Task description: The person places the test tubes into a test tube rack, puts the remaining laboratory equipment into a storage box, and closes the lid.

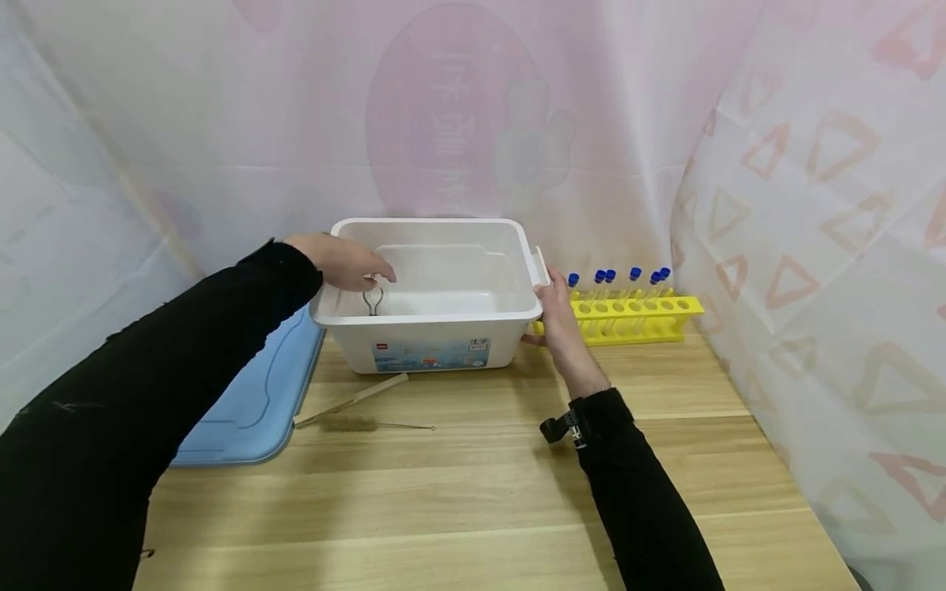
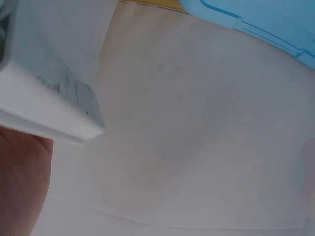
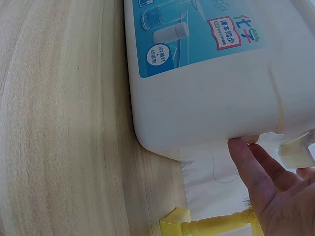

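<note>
The white plastic tub [image 1: 429, 328] stands on the table, with a blue printed label on its front. Reaching over its left end, my left hand [image 1: 343, 258] pinches what looks like metal crucible tongs [image 1: 374, 297], whose bowed end hangs down inside. Only the heel of this hand [image 2: 22, 177] shows in the left wrist view, below the tub's rim [image 2: 44, 105]. At the right end, my right hand [image 1: 562, 316] rests against the outer wall near the handle [image 1: 542, 264]. In the right wrist view its extended fingers [image 3: 253, 167] touch the tub wall.
A yellow rack [image 1: 650, 328] of blue-capped test tubes [image 1: 609, 287] stands just right of the tub. On the left lies a blue lid [image 1: 259, 410]. A wooden test tube holder [image 1: 362, 396] and a brush [image 1: 355, 423] lie in front. Patterned curtains enclose the table.
</note>
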Demonstrator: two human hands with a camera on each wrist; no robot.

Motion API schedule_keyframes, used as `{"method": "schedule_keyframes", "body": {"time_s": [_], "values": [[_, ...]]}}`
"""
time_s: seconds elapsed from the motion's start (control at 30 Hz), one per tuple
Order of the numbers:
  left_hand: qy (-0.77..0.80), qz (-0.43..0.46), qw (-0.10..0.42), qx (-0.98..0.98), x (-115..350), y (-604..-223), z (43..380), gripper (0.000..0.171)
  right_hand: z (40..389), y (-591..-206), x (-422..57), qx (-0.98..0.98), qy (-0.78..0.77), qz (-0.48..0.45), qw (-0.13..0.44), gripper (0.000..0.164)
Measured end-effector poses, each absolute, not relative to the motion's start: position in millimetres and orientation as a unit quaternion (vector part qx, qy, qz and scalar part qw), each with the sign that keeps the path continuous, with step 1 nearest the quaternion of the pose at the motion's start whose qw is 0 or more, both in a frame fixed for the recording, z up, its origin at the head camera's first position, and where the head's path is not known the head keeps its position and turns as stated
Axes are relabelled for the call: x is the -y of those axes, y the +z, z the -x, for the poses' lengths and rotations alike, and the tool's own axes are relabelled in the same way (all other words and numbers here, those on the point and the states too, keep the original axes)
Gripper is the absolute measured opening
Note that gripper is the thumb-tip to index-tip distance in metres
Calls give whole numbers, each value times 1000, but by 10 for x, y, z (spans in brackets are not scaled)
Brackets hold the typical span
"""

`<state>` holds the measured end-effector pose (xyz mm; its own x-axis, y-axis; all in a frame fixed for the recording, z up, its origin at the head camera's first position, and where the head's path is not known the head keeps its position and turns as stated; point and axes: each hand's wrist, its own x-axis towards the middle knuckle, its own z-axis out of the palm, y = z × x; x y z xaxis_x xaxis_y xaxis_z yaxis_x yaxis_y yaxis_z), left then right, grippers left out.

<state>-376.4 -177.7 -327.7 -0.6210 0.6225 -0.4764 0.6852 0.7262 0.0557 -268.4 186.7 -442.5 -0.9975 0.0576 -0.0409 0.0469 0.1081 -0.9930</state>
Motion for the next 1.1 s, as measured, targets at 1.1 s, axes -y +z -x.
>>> {"method": "schedule_keyframes", "body": {"time_s": [1.1], "values": [[42, -348, 6, -937, 2135, -3129, 2680, 56, 2692, -4415, -1841, 744, 667, 29, 5, 80]]}}
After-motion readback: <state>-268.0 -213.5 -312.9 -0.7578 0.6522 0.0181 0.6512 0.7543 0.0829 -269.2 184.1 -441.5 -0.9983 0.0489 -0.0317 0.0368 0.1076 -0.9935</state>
